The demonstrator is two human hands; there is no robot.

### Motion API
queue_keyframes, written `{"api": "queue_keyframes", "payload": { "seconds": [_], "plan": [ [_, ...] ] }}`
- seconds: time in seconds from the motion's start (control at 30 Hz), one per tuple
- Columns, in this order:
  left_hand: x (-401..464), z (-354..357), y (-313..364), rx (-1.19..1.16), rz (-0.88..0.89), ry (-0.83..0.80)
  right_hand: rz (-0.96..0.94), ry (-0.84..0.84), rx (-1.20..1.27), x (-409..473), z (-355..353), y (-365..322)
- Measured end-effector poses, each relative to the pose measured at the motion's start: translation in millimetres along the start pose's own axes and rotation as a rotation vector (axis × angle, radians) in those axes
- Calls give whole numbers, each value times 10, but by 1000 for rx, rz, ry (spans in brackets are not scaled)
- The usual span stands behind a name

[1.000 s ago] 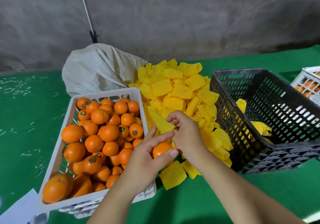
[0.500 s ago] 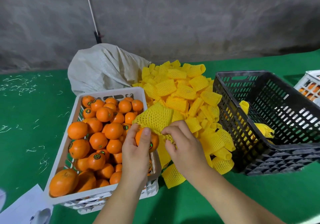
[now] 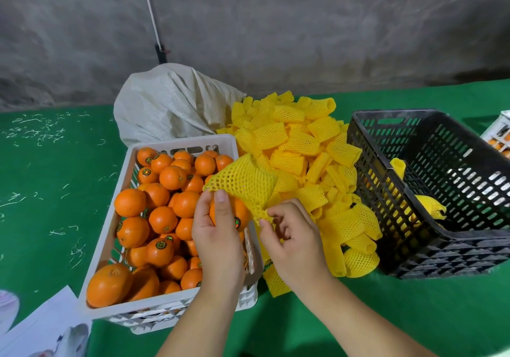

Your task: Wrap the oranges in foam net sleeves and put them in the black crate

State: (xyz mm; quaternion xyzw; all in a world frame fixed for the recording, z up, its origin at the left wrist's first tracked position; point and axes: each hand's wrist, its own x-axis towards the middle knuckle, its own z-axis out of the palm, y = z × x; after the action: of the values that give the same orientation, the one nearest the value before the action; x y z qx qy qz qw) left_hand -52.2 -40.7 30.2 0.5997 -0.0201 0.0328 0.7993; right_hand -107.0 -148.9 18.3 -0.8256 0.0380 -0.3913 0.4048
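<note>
Two hands work over the near right corner of the white crate [image 3: 171, 305]. The left hand [image 3: 218, 242] has its fingers curled round one orange [image 3: 230, 213], holding it above the crate's right rim, thumb pinning the edge of a yellow foam net sleeve [image 3: 242, 184] against the fruit. The right hand [image 3: 296, 242], just to the right, pinches the sleeve's lower edge between curled fingertips; the sleeve is stretched open and drapes over the far side of the orange, only partly covering it.

A small round sticker shows on the held orange, dark with a shiny rim, and similar green-and-gold stickers sit on several loose oranges [image 3: 162, 218] in the white crate (the print on them is too small to read). Raised lettering on the crate's far wall is blurred and cannot be read.

To the right lies the pile of sleeves [image 3: 303, 147] on the green table [image 3: 55, 191], with a white woven sack [image 3: 171, 103] behind it. The black crate [image 3: 430, 199] stands at the far right, cut off by the frame edge; through its slotted wall a few yellow-wrapped shapes show, mostly hidden. Another white crate [image 3: 499, 127] is barely visible at the right edge. Papers [image 3: 41, 326] at the near left corner are cropped.
</note>
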Motion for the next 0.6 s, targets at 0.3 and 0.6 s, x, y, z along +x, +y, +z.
{"api": "queue_keyframes", "payload": {
  "seconds": [0.3,0.6],
  "plan": [
    [-102,80,109,-285,-112,-68,-215,-28,-282,-156,21,180],
    [-175,112,302,-390,-377,-219,164,-255,13,106,-118,-10]
  ]
}}
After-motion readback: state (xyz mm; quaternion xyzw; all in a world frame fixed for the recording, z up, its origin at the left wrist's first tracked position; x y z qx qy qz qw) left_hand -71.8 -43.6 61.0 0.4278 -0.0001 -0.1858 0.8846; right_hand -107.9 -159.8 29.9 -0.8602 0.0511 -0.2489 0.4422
